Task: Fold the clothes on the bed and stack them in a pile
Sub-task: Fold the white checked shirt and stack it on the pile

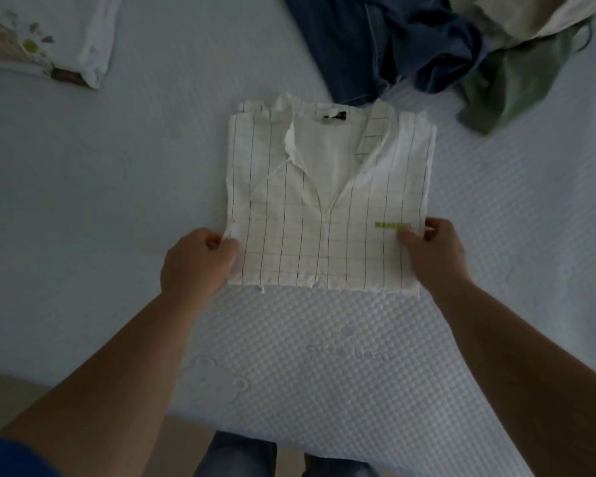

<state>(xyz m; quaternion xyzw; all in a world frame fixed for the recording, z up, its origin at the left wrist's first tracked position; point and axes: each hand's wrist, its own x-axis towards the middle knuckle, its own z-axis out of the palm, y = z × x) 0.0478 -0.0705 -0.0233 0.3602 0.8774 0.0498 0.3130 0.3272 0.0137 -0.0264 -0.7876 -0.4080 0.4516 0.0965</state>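
- Grip: the left hand (195,261) pinches the near-left edge of the checked shirt (327,201), thumb on top and fingers curled under the cloth; the right hand (434,251) pinches the near-right edge the same way, its thumb lying just below the green label (393,225).
- Purpose of the hold: with both side edges taken near the hem, the folded layers are kept from sliding apart — a hold that would suit, by judgement, either a last fold away from the person or lifting the bundle whole.
- Position: the shirt lies flat on the bed (324,339), roughly central, front face up, already reduced to a near-square panel with the sleeves tucked out of sight.
- Orientation: the collar and its dark neck tag (334,117) point away from the person, the hem edge towards them; the long axis runs near to far, marked by the placket and the dark vertical stripes.
- Surroundings: beyond the collar, touching or just overlapping it, lies a crumpled blue garment (393,43); to its right a green garment (510,84) and a cream garment (537,15), all unfolded.
- Pile: a folded white printed garment (49,39) sits well apart at far left — probably the start of the stack.
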